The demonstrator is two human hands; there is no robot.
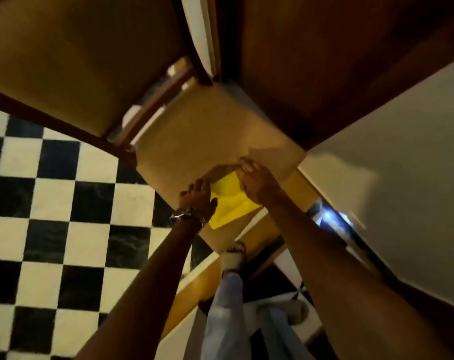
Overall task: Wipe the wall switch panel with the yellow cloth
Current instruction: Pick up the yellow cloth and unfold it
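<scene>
Floor (51, 203): black and white checkered tiles filled the left side of the view, seen from above.
Wall (402, 162): a pale, plain surface ran along the right side.
Wood panels (64, 61): broad brown surfaces with darker frames spread across the top.
Counter (207, 133): a tan, flat square top sat in the middle, its near corner above the person's sandaled foot.
Arms: both reached forward from the bottom edge and met over the near part of the counter.
Yellow cloth (229, 201): it lay on the counter between the two hands, folded, one corner pointing back toward the person.
Left hand (198, 197): it rested at the cloth's left edge; its grip was hidden behind the back of the hand, so I cannot tell whether it was closed.
Right hand (257, 181): fingers pressed down along the cloth's right edge, a ring showing on one finger; pinched or flat, I cannot tell.
Wristwatch (185, 215): a metal band sat on the left wrist.
Switch panel: blur made it impossible to pick out.
</scene>
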